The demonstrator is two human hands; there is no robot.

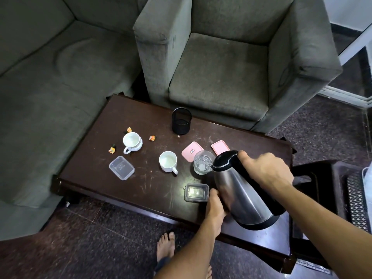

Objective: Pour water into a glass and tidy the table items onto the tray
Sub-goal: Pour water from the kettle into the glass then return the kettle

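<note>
Kettle: stainless-steel electric kettle with black lid, handle and base ring (241, 190), tilted, long axis running from base at near right to spout at far left; spout at the rim of the glass.
Right hand: right hand (265, 170) wrapped closed around the kettle's black handle, thumb on top near the lid.
Left hand: left hand (215, 204) laid against the kettle's steel side low down, fingers curved round the body.
Glass: clear faceted drinking glass (202, 162), upright on the dark brown scratched wooden coffee table (141, 184), just beside the kettle's lid; contents look clear, level cannot be told.
Writing: small printed label on one pink rectangular plastic lid (192, 151); too small to read. No other legible marks.
Second lid: plain pink rectangular lid (220, 147), behind the kettle's lid.
Cups: white ribbed ceramic cup (131, 144) and plain white ceramic cup (168, 162), both upright, both appearing empty.
Boxes: clear rectangular plastic box (121, 168) at left, empty; second clear rectangular box (196, 192) just beside the left hand, empty.
Holder: black mesh cylindrical pen holder (181, 121), upright, far side; inside too dark to tell.
Sweets: three orange-wrapped sweets (152, 138) scattered around the ribbed cup.
Seating: grey fabric armchair (217, 77) beyond the table.
</note>
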